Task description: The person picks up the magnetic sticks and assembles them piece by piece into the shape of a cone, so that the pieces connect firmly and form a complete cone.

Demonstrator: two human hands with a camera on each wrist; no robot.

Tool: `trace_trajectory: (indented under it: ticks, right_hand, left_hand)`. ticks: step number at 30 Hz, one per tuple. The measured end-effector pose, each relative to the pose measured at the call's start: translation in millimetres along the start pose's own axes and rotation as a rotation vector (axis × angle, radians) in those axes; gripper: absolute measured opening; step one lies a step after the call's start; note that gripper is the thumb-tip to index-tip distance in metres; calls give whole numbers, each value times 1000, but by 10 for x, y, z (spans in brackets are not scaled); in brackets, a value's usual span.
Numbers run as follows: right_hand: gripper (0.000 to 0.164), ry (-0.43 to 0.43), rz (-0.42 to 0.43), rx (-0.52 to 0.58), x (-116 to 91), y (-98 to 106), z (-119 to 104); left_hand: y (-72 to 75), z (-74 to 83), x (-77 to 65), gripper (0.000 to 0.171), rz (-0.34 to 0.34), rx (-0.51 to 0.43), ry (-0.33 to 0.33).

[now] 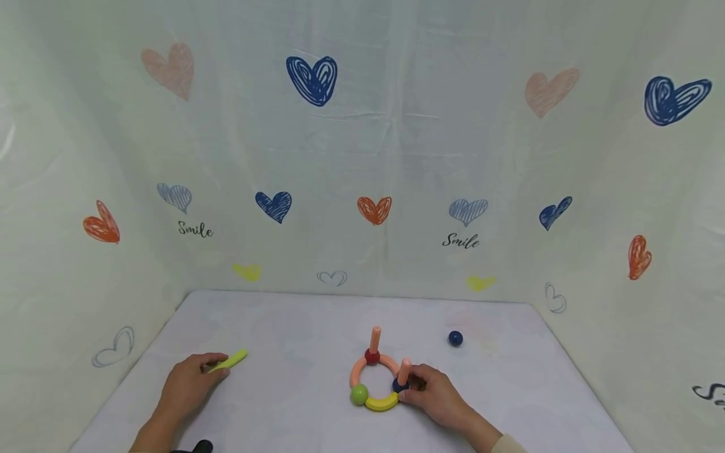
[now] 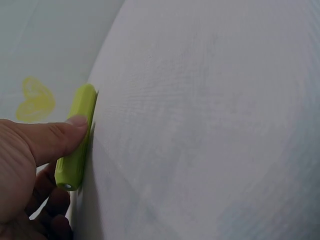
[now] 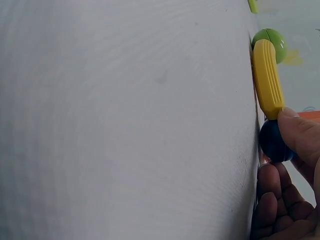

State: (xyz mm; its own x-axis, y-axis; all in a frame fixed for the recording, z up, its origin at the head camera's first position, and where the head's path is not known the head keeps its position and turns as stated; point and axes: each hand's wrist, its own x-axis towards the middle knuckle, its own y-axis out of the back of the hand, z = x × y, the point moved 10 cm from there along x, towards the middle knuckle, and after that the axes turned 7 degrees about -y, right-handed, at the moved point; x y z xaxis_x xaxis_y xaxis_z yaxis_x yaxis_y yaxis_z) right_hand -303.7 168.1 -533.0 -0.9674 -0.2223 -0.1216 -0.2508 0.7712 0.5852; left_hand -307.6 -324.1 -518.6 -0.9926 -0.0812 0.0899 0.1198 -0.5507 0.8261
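On the left of the table my left hand pinches a lime-green magnetic rod between thumb and fingers; the left wrist view shows the thumb lying across it. A ring of curved pieces and balls lies right of the middle. My right hand grips its dark blue ball, with the thumb at the end of the yellow curved piece. One orange rod stands up from that ball. Another orange rod rises from the red ball. A green ball sits at the ring's near left.
A loose dark blue ball lies behind the right hand. The white table is bounded by a curtain printed with hearts at the back and sides. A small black object shows at the bottom edge near the left wrist.
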Motion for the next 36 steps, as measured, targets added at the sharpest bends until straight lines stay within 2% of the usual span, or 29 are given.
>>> trace_trajectory:
  ticks: [8,13,18,21,28,32,36]
  right_hand:
    - [30,-7,-1,2,16,1,10]
    - [30,-6,10,1,20,22,6]
    - [29,-19,-5,-5,32,-5,23]
    - [28,-15,-10,-11,38,-13,25]
    - [31,-31,-2,-9,36,0,21]
    - [32,-40,2,-16,32,-2,27]
    - [32,-44,0,-16,27,-6,24]
  left_hand:
    - [-15,36,-3,37,35,-20,25]
    - [-29,147,-2,39,70,-156,71]
    - [-122,345,-37,42,92,-309,105]
    - [-174,508,-46,40,111,-374,77]
    - [-323,1001,-104,39,117,-525,4]
    - [-474,1310,-164,35,103,-589,-40]
    - [-695,1642,-235,30,55,-664,-96]
